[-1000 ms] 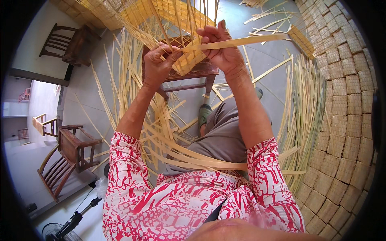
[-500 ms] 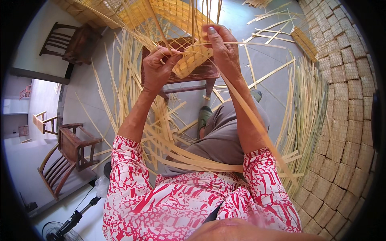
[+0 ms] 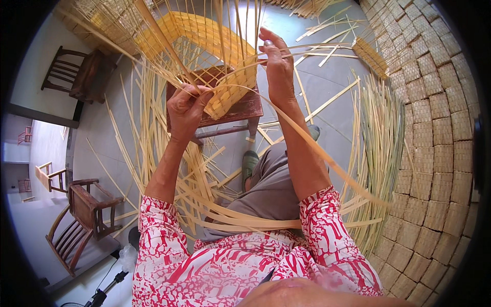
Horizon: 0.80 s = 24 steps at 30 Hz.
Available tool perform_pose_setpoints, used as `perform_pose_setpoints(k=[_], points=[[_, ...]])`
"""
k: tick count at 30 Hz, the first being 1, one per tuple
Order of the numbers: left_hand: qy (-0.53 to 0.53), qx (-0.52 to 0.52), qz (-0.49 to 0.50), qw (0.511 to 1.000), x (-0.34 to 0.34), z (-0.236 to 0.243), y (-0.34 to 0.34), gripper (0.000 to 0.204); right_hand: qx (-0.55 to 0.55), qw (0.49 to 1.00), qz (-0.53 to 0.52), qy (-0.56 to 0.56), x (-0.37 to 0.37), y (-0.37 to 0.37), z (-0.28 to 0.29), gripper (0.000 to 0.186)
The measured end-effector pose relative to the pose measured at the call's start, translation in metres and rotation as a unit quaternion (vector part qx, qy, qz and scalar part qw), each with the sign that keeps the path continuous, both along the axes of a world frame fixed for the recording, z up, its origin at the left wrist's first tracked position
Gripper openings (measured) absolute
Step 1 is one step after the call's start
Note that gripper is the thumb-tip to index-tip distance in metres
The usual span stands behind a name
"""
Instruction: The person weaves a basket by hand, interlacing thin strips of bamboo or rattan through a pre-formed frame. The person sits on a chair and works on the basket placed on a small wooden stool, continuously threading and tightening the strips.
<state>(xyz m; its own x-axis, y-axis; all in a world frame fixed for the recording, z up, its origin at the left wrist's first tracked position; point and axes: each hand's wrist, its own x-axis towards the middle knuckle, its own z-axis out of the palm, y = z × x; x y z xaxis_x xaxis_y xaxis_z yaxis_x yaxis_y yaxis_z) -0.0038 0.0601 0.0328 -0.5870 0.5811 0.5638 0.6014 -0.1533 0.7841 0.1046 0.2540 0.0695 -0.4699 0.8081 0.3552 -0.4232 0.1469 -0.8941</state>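
Note:
A part-woven bamboo basket [image 3: 238,88] with upright strips rising from its rim rests on a dark red wooden stool [image 3: 230,118] in front of me. My left hand [image 3: 185,110] is closed at the basket's near left corner, thumb and fingers pinching a bamboo strip [image 3: 327,158]. That strip arches from there over the basket's near side and past my right forearm. Beside the basket's right wall is my right hand [image 3: 279,69], its fingers stretched upward and apart. A thinner strip passes by its fingers and runs off to the right.
Long loose strips lie on the floor to the left [image 3: 140,133], with a large bundle of strips [image 3: 378,133] at the right. Stacked woven pieces [image 3: 434,153] line the right side. Wooden chairs [image 3: 87,215] stand at the left. More strips [image 3: 261,221] cross my lap.
My right hand has loosened from its pinch near the basket's rim, and its fingers now stretch upward. My left hand keeps its pinch at the corner. The whole view has shifted slightly.

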Motion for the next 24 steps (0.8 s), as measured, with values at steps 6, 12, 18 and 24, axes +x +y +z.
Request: perform_pose_setpoints(k=[6, 12, 18, 24], points=[[0.017, -0.008, 0.001, 1.000, 0.000, -0.001, -0.001, 0.007, 0.061, 0.996, 0.040, -0.054, 0.001, 0.024, -0.004, 0.031], [-0.043, 0.040, 0.008, 0.998, 0.007, -0.011, 0.006, 0.006, -0.284, 0.935, -0.002, 0.213, 0.010, 0.018, -0.009, 0.019], [-0.087, 0.072, 0.054, 0.992, 0.011, -0.010, 0.020, 0.003, -0.553, 0.765, 0.050, 0.326, 0.017, 0.027, -0.036, 0.022], [0.012, 0.045, 0.108, 0.993, -0.003, -0.018, 0.025, 0.006, -0.460, 0.849, 0.011, 0.259, 0.022, 0.002, -0.027, 0.023]])
